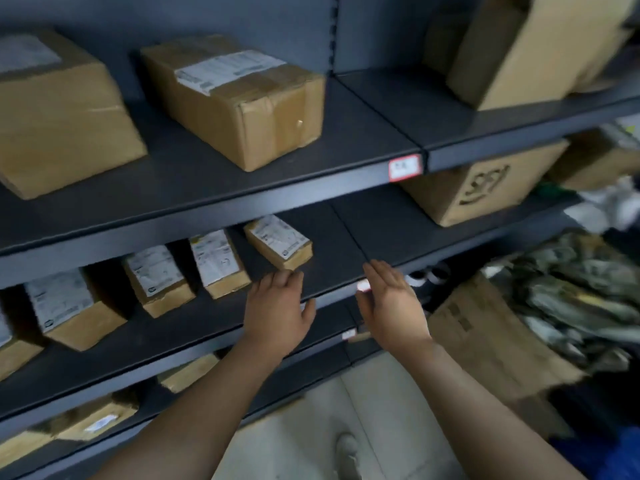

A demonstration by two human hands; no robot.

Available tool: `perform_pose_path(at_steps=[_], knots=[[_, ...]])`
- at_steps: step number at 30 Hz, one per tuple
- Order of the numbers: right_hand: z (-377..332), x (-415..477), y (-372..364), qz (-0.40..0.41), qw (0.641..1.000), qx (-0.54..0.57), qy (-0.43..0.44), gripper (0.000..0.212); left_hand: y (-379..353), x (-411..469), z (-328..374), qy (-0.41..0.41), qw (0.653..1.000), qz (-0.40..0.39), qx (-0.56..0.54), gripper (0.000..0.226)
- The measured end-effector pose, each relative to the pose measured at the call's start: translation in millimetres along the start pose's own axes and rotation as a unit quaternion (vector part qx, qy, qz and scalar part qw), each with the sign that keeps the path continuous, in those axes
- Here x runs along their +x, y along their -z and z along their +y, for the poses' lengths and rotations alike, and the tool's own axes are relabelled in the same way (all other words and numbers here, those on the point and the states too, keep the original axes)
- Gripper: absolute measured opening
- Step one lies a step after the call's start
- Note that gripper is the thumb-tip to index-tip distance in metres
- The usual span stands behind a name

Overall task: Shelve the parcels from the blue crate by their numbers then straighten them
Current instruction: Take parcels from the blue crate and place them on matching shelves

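The person is reaching both hands toward the middle shelf (332,244), and neither is holding anything. The left hand (277,306) is stretching straight fingers just in front of the rightmost small parcel (278,242); whether they are touching it cannot be told. The right hand (391,303) is hovering flat, well to that parcel's right, above the shelf's front lip. A row of small labelled parcels (218,261) is sitting on this shelf, with the rightmost one lying further back and turned differently from its neighbours. Two larger boxes (235,102) are resting on the shelf above. Judging by the empty hands, shelving is looking well along and straightening is getting under way, starting with that turned parcel. A blue shape (616,455) at the lower right may be the crate, but it is too blurred to show what remains.
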State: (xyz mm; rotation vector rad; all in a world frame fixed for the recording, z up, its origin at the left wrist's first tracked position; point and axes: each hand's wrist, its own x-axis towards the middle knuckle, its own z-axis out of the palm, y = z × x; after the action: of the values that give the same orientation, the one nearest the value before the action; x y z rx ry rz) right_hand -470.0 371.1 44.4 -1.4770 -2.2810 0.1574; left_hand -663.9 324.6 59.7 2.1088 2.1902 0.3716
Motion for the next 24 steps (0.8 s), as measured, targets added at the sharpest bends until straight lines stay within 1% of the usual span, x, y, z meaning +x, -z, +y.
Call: perform_pose_path(at_steps=[4, 8, 10, 15, 19, 24], knots=[[2.6, -69.1, 37.7, 0.035, 0.995, -0.031, -0.093, 0.048, 1.3, -25.7, 43.4, -0.100, 0.995, -0.021, -0.017, 0.046], [6.1, -148.1, 80.1, 0.060, 0.977, -0.075, -0.188, 0.047, 1.9, -57.2, 96.8, -0.203, 0.977, -0.050, -0.032, 0.045], [9.6, -191.4, 102.2, 0.076, 0.963, -0.087, -0.244, 0.048, 0.7, -76.9, 128.2, -0.251, 0.965, -0.055, -0.044, 0.043], [24.2, -301.3, 152.8, 0.108, 0.921, -0.103, -0.360, 0.048, -3.2, -131.6, 216.4, -0.354, 0.931, -0.065, -0.060, 0.048], [37.7, -395.2, 192.6, 0.122, 0.886, -0.114, -0.433, 0.049, -9.4, -188.9, 294.2, -0.417, 0.902, -0.081, -0.080, 0.049], [65.1, -519.6, 243.7, 0.117, 0.854, -0.122, -0.492, 0.055, -24.6, -277.2, 393.0, -0.480, 0.867, -0.107, -0.086, 0.046]])
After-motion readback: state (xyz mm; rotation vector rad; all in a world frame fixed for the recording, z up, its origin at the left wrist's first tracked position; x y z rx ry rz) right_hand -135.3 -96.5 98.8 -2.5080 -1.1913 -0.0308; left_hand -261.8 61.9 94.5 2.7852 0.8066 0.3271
